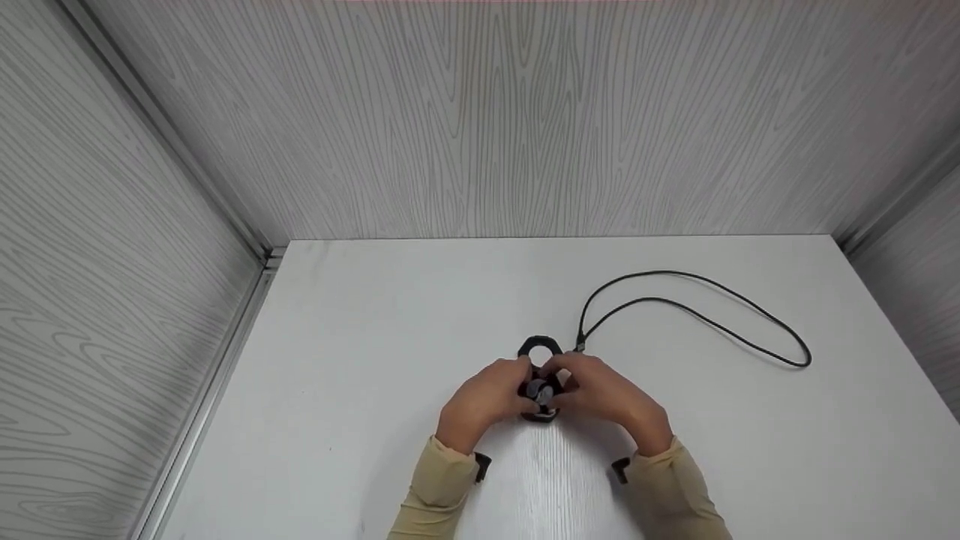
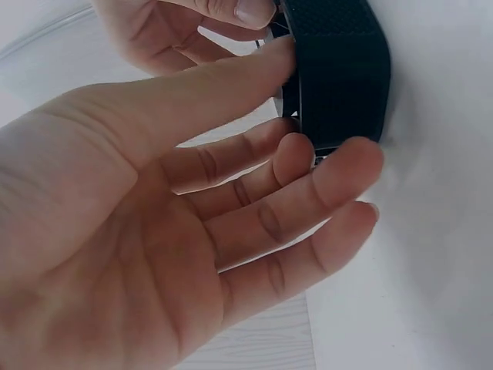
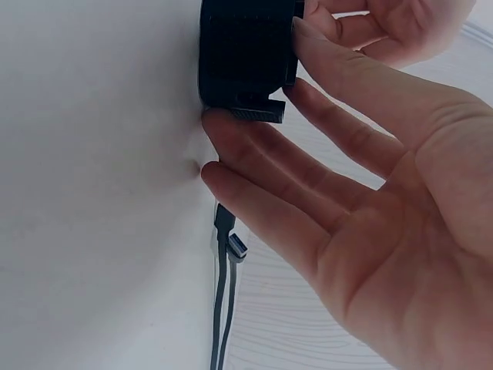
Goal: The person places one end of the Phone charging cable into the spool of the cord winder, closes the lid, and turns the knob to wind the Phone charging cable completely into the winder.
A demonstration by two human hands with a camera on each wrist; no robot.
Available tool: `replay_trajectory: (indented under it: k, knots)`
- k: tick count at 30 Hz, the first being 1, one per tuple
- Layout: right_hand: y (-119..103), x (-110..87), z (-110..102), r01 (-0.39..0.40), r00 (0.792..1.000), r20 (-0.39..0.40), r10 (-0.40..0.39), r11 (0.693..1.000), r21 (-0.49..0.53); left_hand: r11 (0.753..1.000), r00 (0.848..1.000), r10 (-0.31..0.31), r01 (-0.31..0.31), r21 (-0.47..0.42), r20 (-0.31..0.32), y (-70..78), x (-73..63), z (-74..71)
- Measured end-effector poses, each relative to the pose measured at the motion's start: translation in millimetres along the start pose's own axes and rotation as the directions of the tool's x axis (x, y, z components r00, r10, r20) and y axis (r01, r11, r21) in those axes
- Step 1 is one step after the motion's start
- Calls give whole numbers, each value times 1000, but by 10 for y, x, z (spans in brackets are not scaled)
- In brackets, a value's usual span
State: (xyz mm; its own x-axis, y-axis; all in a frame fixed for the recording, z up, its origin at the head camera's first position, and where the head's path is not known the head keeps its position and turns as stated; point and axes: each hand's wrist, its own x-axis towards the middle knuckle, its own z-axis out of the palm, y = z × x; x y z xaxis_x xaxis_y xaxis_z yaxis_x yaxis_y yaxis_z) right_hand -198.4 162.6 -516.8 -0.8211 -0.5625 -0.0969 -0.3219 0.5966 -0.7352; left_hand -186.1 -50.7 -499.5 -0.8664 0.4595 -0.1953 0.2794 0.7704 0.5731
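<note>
A small black device [image 1: 540,394] with grey round parts on its upper face stands on the white table, between both hands. At its far end is a black ring-shaped part [image 1: 551,342]. My left hand [image 1: 484,397] grips the device from the left with thumb and fingers, while my right hand [image 1: 611,390] grips it from the right. The left wrist view shows the textured dark side [image 2: 343,77] of the device, with the lower fingers spread loosely beside it. A short ledge [image 3: 262,110] juts from its edge in the right wrist view. Fingers hide part of the top.
A thin black cable [image 1: 671,272] lies in a long loop to the right on the white table [image 1: 360,337]. Its two ends meet near the right fingertips; one USB plug [image 3: 238,246] shows blue inside. Wood-grain panels [image 1: 487,120] stand behind and at both sides.
</note>
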Motion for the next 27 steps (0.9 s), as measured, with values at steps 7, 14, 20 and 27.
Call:
replay_trajectory:
  k: [7,14,20,27]
  knots:
    - [13,6,-11,-19,1000,20,19,1000,20,999,1000,1,-2,-41,-17,-21,-1,7]
    - [10,6,-50,-31,1000,-2,31,1000,2,999,1000,10,-10,-41,8,-26,27,-44]
    - [1,7,-47,-28,1000,2,28,1000,2,999,1000,11,-10,-40,6,-8,18,-48]
    - [-7,-3,-29,-23,1000,6,23,1000,6,1000,1000,4,-4,-4,-12,-1,11,-6]
